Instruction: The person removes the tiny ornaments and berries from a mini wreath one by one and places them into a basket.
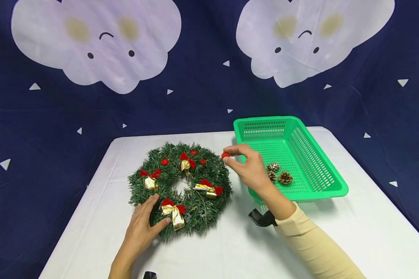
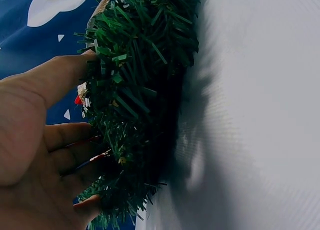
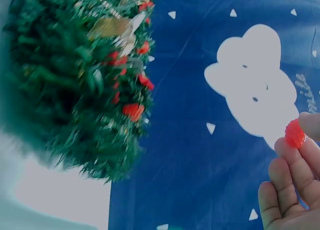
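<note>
A green wreath (image 1: pixel 209 209) lies on the white table, trimmed with several red bows that have gold ribbon tails and a few red berries (image 1: pixel 165 162). My left hand (image 1: pixel 143 224) rests on its near left edge, thumb and fingers spread beside the front bow (image 1: pixel 174 212). In the left wrist view the thumb and fingers reach over the bristly greenery (image 2: pixel 135 89). Between thumb and fingertips my right hand (image 1: pixel 249 166) pinches a small red berry (image 3: pixel 295 134) with a bumpy surface. That hand is raised between the wreath's right edge and the green basket.
To the right stands a green plastic basket (image 1: pixel 322 155) with slotted walls. Inside it are 3 pinecones (image 1: pixel 285 178), some white-tipped. A dark blue cloth with clouds (image 1: pixel 97 42) hangs behind the table (image 1: pixel 230 248). A black strap piece (image 1: pixel 262 218) hangs under the right wrist.
</note>
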### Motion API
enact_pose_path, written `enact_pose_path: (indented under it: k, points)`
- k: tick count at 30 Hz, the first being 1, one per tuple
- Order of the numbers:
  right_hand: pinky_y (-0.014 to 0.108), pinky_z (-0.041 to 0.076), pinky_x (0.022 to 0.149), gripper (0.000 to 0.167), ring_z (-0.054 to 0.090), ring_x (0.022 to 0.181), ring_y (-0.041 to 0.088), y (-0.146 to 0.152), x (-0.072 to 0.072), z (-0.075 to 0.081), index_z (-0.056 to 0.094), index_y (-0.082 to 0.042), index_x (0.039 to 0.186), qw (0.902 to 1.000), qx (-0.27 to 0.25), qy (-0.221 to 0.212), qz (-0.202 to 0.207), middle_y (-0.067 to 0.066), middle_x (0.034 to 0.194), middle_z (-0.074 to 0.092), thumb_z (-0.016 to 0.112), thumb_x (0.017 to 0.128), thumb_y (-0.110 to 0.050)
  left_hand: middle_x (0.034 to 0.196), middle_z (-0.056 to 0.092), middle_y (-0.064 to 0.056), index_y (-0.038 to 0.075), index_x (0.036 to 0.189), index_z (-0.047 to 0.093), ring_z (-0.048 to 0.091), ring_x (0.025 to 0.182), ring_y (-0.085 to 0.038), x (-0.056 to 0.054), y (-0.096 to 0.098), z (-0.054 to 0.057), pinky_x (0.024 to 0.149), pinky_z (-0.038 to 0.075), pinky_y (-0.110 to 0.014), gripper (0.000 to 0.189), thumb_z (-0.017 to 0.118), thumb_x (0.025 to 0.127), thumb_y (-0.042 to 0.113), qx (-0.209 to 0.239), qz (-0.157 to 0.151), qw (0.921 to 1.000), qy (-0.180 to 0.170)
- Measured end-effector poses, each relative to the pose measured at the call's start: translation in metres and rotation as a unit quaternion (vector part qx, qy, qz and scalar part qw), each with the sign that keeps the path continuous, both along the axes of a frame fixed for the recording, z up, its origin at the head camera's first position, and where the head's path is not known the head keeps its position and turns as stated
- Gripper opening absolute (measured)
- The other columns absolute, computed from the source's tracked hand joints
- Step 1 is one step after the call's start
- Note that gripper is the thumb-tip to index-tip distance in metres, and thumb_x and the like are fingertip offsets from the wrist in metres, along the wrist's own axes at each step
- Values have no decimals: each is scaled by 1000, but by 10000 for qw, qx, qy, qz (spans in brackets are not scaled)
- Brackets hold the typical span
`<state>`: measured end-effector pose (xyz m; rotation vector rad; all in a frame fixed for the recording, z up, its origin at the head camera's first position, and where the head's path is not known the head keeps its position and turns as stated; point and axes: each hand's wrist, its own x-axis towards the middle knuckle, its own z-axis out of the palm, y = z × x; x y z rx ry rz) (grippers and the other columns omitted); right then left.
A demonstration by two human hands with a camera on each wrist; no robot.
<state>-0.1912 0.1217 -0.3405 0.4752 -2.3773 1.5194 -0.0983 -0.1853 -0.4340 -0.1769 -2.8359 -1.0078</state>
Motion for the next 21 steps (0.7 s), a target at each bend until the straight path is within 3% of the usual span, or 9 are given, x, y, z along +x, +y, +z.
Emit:
enact_pose_path:
  k: [11, 21]
  points:
    - [20, 51, 68, 24, 63, 96, 16, 32, -2, -7, 70, -13, 107, 9987, 80, 105, -486, 7, 101, 70, 72, 84, -22, 148, 40, -18, 7, 145, 37, 33, 137, -40, 1, 0, 0, 114, 16, -61, 79, 72, 80, 38, -50, -13, 10000, -6]
    - [13, 51, 68, 28, 59, 94, 5, 52, -7, -12, 69, -10, 109, 9977, 60, 199, -639, 9, 101, 70, 71, 85, -23, 147, 40, -19, 7, 144, 37, 35, 136, -40, 2, 0, 0, 114, 16, -61, 80, 72, 80, 38, -102, -23, 9999, 59]
